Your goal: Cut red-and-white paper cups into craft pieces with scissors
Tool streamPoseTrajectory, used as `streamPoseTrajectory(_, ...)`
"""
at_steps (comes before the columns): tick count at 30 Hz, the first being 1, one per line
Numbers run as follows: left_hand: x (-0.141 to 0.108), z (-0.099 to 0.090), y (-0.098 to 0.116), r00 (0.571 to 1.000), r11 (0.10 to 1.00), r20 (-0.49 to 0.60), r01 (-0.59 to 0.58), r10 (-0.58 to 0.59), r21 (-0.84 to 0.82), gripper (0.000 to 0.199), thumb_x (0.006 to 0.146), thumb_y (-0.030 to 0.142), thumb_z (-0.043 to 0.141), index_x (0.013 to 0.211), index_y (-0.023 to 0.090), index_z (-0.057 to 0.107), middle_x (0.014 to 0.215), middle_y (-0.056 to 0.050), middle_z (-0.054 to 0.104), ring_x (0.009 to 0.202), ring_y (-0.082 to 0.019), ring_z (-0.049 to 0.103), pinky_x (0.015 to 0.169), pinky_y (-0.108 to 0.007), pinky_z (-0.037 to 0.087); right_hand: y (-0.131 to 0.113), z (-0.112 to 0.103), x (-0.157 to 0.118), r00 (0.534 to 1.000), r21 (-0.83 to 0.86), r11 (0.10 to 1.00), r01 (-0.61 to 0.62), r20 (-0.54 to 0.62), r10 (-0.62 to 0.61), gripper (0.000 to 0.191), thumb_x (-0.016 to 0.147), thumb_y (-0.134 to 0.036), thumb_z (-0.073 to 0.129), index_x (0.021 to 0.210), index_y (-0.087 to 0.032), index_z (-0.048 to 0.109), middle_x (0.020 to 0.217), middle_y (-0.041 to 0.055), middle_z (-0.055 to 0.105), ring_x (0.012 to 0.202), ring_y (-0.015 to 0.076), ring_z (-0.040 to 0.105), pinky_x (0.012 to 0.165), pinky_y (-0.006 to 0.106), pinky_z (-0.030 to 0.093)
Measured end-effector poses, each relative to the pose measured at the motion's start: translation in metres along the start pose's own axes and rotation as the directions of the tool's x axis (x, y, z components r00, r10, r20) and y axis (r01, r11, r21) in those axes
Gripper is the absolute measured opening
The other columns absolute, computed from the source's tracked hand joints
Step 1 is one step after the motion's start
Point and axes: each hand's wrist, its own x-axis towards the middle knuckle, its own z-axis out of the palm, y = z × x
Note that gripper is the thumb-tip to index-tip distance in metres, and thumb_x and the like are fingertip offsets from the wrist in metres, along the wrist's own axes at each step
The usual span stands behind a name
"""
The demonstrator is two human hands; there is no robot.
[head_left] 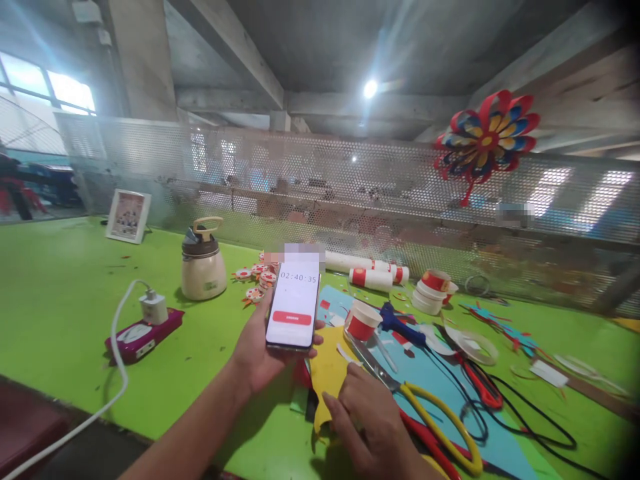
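Observation:
My left hand holds a phone upright, its lit screen showing 02:40:35 above a red button. Lower right of the phone, my right hand is closed over the edge of yellow paper, its fingers curled; what they hold, if anything, is too small to make out. Just above this hand lie scissors with yellow handles on light blue paper. A red and white paper cup stands beyond the blades. Beside the cup rests a blue glue gun.
On the green table stand a beige bottle, a purple power strip with a white cable, and a picture frame. Stacked cups, a red cutter and black cords lie right. A mesh partition rises behind.

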Motion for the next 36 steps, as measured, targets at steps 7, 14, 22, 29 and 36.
streamPoseTrajectory(7, 0.043, -0.028, 0.039, 0.999, 0.995, 0.029, -0.042, 0.039, 0.094, 0.061, 0.088, 0.055, 0.034, 0.122, 0.008, 0.052, 0.095, -0.023, 0.068, 0.073, -0.033, 0.068, 0.058, -0.044, 0.055, 0.000, 0.006, -0.007, 0.999, -0.016, 1.000, -0.013, 0.044, 0.014, 0.030, 0.090, -0.012, 0.043, 0.061, -0.020, 0.039, 0.056, -0.0005, 0.046, 0.057, 0.0143, 0.040, 0.057, 0.028, 0.033)
streamPoseTrajectory(14, 0.093, -0.088, 0.057, 0.995, 0.994, -0.100, 0.019, -0.009, 0.104, 0.057, 0.088, 0.053, 0.034, 0.119, 0.008, 0.051, 0.084, -0.020, 0.068, 0.071, -0.034, 0.068, 0.059, -0.048, 0.055, 0.002, 0.009, -0.007, 0.996, -0.040, 0.998, -0.040, 0.076, 0.043, 0.032, 0.090, -0.014, 0.042, 0.059, -0.020, 0.041, 0.056, -0.0005, 0.046, 0.057, 0.0147, 0.040, 0.057, 0.028, 0.032)
streamPoseTrajectory(22, 0.084, -0.125, 0.066, 0.990, 0.992, -0.136, 0.045, -0.029, 0.117, 0.053, 0.091, 0.050, 0.032, 0.118, 0.009, 0.052, 0.092, -0.020, 0.068, 0.072, -0.031, 0.067, 0.058, -0.047, 0.056, -0.001, 0.010, -0.006, 0.994, -0.010, 1.000, -0.022, 0.107, 0.023, 0.032, 0.090, -0.014, 0.042, 0.059, -0.020, 0.039, 0.055, -0.0007, 0.045, 0.056, 0.0146, 0.038, 0.055, 0.027, 0.031)
streamPoseTrajectory(29, 0.087, -0.135, 0.064, 0.991, 0.990, -0.131, 0.051, -0.033, 0.135, 0.057, 0.088, 0.055, 0.036, 0.116, 0.009, 0.054, 0.094, -0.022, 0.067, 0.074, -0.032, 0.068, 0.061, -0.048, 0.056, 0.001, 0.010, -0.008, 0.993, -0.003, 1.000, -0.018, 0.120, 0.018, 0.032, 0.091, -0.013, 0.042, 0.059, -0.020, 0.038, 0.055, -0.0009, 0.044, 0.056, 0.0142, 0.037, 0.055, 0.028, 0.031)
streamPoseTrajectory(36, 0.086, -0.132, 0.061, 0.993, 0.986, -0.099, 0.073, -0.059, 0.151, 0.059, 0.088, 0.055, 0.037, 0.115, 0.005, 0.054, 0.091, -0.023, 0.067, 0.070, -0.031, 0.068, 0.058, -0.045, 0.056, 0.001, 0.010, -0.007, 0.990, -0.006, 1.000, -0.015, 0.143, 0.016, 0.032, 0.091, -0.014, 0.042, 0.059, -0.019, 0.039, 0.056, -0.0004, 0.046, 0.056, 0.0140, 0.038, 0.055, 0.027, 0.031)
